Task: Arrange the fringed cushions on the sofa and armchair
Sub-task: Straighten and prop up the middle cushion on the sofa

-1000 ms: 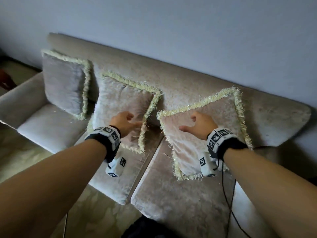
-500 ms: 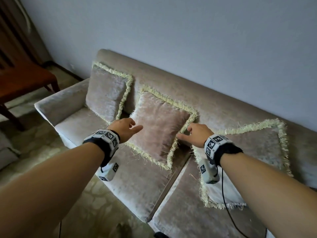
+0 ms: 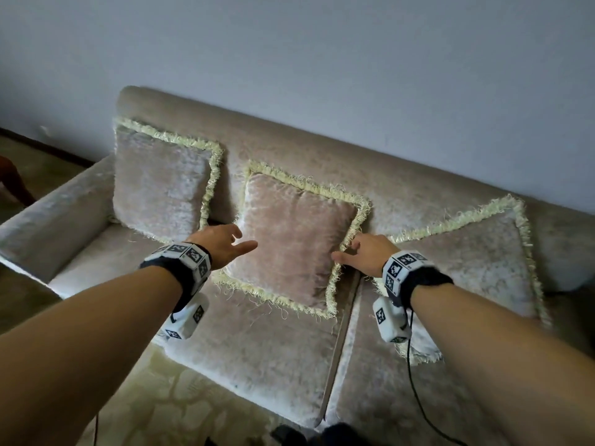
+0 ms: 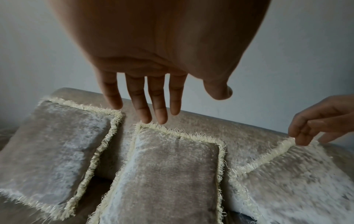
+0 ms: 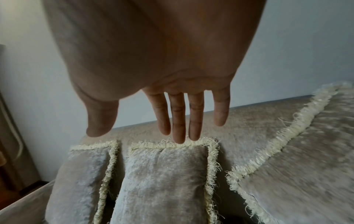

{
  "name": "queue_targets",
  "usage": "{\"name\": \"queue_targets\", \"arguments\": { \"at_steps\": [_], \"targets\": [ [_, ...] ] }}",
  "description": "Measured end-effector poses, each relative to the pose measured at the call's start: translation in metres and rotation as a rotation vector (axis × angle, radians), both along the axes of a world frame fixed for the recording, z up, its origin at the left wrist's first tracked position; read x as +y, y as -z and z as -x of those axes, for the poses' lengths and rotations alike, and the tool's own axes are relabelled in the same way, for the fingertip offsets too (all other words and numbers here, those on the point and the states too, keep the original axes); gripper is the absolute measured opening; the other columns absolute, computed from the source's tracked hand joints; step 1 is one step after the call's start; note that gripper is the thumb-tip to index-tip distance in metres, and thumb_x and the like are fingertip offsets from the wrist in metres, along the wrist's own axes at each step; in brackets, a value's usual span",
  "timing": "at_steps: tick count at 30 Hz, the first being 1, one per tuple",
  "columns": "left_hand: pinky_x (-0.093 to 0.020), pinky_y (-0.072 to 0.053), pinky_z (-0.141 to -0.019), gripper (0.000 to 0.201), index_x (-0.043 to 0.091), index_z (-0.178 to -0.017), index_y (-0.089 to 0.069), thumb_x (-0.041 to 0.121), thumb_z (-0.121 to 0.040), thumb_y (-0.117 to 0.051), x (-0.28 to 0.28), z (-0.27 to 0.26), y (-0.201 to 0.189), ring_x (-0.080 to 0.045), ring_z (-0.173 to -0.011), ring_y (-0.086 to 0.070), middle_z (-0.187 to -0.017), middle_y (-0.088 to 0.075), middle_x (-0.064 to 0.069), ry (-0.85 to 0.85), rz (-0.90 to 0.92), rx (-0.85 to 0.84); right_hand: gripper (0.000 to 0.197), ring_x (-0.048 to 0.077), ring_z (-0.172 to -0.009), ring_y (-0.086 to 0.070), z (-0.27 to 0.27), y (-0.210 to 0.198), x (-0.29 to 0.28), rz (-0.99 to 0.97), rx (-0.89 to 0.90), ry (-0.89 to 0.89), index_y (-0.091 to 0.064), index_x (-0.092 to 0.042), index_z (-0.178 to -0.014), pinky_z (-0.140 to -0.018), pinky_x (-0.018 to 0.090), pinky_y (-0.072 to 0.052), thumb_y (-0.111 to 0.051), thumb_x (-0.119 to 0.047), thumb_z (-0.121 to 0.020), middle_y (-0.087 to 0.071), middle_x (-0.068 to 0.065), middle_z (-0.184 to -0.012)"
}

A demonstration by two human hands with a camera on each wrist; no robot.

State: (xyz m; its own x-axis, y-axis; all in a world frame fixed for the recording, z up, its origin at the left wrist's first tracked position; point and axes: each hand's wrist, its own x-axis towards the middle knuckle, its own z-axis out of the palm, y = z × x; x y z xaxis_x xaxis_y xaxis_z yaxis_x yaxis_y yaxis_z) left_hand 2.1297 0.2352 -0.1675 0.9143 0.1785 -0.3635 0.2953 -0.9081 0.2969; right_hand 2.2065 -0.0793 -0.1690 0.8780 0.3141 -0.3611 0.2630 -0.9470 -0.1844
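Three beige velvet cushions with cream fringe lean on the sofa [image 3: 322,146] backrest: the left cushion [image 3: 157,181], the middle cushion [image 3: 296,239] and the right cushion [image 3: 467,252], which lies more tilted. My left hand [image 3: 225,244] hovers at the middle cushion's left edge, fingers straight and spread [image 4: 153,98], holding nothing. My right hand [image 3: 360,254] is at that cushion's right fringe, between it and the right cushion. Its fingers [image 5: 178,118] are straight and it grips nothing. I cannot tell whether either hand touches the fabric.
The sofa's left armrest [image 3: 48,220] borders the left cushion. A grey wall [image 3: 322,59] runs behind. A dark wooden chair leg [image 3: 13,185] shows at far left. Patterned carpet [image 3: 161,413] lies in front. A black cable [image 3: 418,397] hangs from my right wrist.
My right hand left the right cushion and moved left to the middle cushion's right edge. My left hand slid from the middle cushion's face to its left edge.
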Motion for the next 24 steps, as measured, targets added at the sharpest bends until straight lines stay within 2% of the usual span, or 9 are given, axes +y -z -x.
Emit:
{"name": "queue_targets", "arguments": {
  "at_steps": [2,5,11,15,19,24],
  "targets": [
    [-0.043,-0.046,-0.102,0.068,0.024,-0.131,-0.056,0.073,-0.085,-0.046,0.003,-0.016,0.009,-0.021,-0.119,-0.058,-0.130,-0.064,0.004,0.038,0.008,0.016,0.070,0.023,-0.083,-0.064,-0.004,0.005,-0.001,0.013,0.022,0.035,-0.061,-0.009,-0.107,-0.078,0.039,-0.052,-0.050,-0.075,-0.086,-0.069,0.007,-0.095],
    [-0.045,-0.046,-0.102,0.067,0.026,-0.129,-0.056,0.075,-0.085,-0.044,0.004,-0.040,0.024,-0.021,-0.118,-0.059,-0.128,-0.065,0.005,0.092,-0.006,0.052,0.080,0.026,-0.099,-0.066,-0.018,0.019,-0.004,0.044,0.066,0.065,-0.058,-0.009,-0.118,-0.080,0.036,-0.050,-0.046,-0.080,-0.083,-0.069,0.008,-0.112],
    [-0.042,-0.046,-0.099,0.066,0.029,-0.129,-0.056,0.076,-0.085,-0.043,0.027,-0.102,0.054,-0.019,-0.114,-0.059,-0.124,-0.065,0.007,0.142,-0.040,0.116,0.087,0.023,-0.096,-0.062,-0.077,0.067,0.002,0.044,0.144,0.150,-0.054,-0.009,-0.129,-0.078,0.035,-0.048,-0.044,-0.082,-0.082,-0.066,0.007,-0.116],
    [-0.037,-0.045,-0.094,0.065,0.025,-0.129,-0.057,0.072,-0.087,-0.044,0.055,-0.149,0.081,-0.019,-0.115,-0.060,-0.126,-0.066,0.005,0.121,-0.069,0.179,0.080,0.024,-0.100,-0.064,-0.115,0.106,0.020,0.005,0.215,0.177,-0.057,-0.008,-0.123,-0.076,0.032,-0.047,-0.046,-0.077,-0.085,-0.066,0.006,-0.112],
    [-0.038,-0.045,-0.097,0.065,0.024,-0.130,-0.057,0.072,-0.086,-0.047,0.068,-0.183,0.114,-0.021,-0.116,-0.060,-0.126,-0.066,0.003,0.107,-0.057,0.254,0.081,0.022,-0.095,-0.063,-0.135,0.144,0.031,0.001,0.284,0.215,-0.059,-0.008,-0.121,-0.080,0.034,-0.052,-0.047,-0.079,-0.083,-0.067,0.007,-0.114],
    [-0.041,-0.046,-0.101,0.067,0.025,-0.130,-0.056,0.073,-0.085,-0.048,0.060,-0.207,0.150,-0.021,-0.117,-0.059,-0.127,-0.065,0.002,0.184,-0.009,0.327,0.083,0.022,-0.090,-0.066,-0.154,0.173,0.043,0.024,0.349,0.212,-0.060,-0.010,-0.112,-0.083,0.040,-0.056,-0.045,-0.084,-0.079,-0.069,0.005,-0.103]
  ]
}}
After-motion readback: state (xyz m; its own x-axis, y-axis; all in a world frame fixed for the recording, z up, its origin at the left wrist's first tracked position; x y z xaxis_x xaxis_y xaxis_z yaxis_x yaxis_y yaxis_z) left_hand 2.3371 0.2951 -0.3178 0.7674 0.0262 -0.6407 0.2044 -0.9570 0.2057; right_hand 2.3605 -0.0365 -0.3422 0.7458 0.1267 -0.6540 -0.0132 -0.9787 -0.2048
